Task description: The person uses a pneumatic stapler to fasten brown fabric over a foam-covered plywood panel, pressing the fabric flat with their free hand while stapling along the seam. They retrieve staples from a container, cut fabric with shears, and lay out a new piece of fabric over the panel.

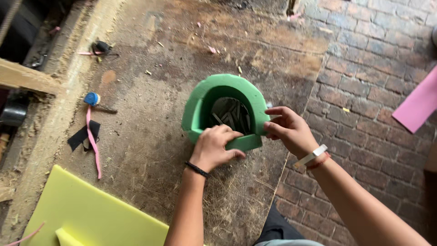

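A green foam ring (207, 91) shaped like an arch with a flat near side stands on a worn wooden board (150, 136); dark scraps show through its hollow middle. My left hand (214, 148), with a black band on the wrist, grips the flat near wall of the green foam, fingers curled over its top edge. Pinching the ring's right near corner is my right hand (287, 130), which wears a white wristband.
A yellow foam sheet (91, 214) lies at the near left. A pink strip (93, 141), a blue-capped tool (92, 99) and a black scrap (79, 136) lie left of the ring. Brick floor (373, 91) is to the right, with a pink foam piece (419, 102).
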`<state>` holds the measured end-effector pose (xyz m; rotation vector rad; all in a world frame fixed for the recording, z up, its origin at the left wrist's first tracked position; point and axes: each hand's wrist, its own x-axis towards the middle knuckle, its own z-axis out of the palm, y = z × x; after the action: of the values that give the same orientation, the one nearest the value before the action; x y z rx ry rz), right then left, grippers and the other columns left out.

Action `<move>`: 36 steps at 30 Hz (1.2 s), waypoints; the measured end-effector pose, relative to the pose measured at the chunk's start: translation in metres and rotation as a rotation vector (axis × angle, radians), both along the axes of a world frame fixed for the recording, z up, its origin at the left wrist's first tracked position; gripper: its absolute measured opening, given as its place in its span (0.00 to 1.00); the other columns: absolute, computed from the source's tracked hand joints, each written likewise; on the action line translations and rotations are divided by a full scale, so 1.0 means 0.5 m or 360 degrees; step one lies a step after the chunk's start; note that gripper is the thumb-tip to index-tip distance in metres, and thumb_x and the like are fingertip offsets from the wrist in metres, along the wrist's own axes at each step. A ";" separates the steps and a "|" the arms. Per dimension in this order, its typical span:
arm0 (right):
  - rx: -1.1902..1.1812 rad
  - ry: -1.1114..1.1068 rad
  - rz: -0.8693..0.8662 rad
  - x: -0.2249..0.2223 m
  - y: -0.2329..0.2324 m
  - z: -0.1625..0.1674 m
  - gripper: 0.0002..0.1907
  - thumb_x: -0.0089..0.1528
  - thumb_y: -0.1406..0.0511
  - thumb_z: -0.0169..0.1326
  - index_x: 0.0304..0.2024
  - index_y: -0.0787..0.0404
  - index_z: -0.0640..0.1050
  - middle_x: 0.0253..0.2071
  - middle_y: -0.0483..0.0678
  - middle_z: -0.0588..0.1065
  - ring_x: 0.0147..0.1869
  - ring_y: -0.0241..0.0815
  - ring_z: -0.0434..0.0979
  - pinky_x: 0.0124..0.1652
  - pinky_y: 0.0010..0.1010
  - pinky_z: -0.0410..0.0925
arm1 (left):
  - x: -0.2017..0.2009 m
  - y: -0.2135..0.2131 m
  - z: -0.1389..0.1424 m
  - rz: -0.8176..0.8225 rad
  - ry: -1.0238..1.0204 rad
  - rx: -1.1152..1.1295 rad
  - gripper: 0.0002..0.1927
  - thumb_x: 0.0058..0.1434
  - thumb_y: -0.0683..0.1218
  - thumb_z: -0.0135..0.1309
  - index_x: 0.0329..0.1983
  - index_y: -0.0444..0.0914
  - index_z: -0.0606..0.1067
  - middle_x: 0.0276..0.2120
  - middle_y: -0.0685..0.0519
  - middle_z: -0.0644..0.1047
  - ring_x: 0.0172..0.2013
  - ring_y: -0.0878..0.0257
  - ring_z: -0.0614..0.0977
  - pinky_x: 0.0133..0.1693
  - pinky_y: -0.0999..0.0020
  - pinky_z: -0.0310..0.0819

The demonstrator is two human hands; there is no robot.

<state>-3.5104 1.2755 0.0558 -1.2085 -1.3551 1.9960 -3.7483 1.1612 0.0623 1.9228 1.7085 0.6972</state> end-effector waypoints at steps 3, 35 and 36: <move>0.0063 -0.0063 0.0000 -0.015 -0.025 -0.015 0.20 0.63 0.66 0.59 0.57 0.63 0.74 0.38 0.45 0.78 0.36 0.32 0.77 0.37 0.25 0.72 | -0.015 0.018 -0.025 0.0340 -0.0551 0.0019 0.09 0.67 0.52 0.55 0.40 0.45 0.82 0.40 0.55 0.84 0.43 0.59 0.87 0.45 0.61 0.84; 0.0002 0.0279 -0.1471 0.897 -0.530 0.068 0.16 0.63 0.64 0.60 0.52 0.63 0.78 0.37 0.44 0.79 0.37 0.32 0.78 0.38 0.25 0.74 | 0.814 -0.037 0.106 -0.0475 -0.1457 -0.0421 0.20 0.62 0.34 0.59 0.57 0.34 0.71 0.45 0.46 0.82 0.43 0.65 0.82 0.44 0.74 0.78; 0.0043 0.0262 -0.1538 0.950 -0.579 0.082 0.16 0.63 0.64 0.60 0.52 0.63 0.77 0.37 0.44 0.79 0.37 0.32 0.78 0.38 0.25 0.73 | 0.906 -0.074 0.112 -0.0549 -0.1355 -0.0578 0.21 0.59 0.34 0.59 0.56 0.34 0.72 0.45 0.47 0.82 0.42 0.66 0.83 0.41 0.73 0.79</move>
<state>-3.0355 0.9862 0.0968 -1.2959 -0.5193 1.3192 -3.2955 1.1244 0.1184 1.3194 0.8723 0.8316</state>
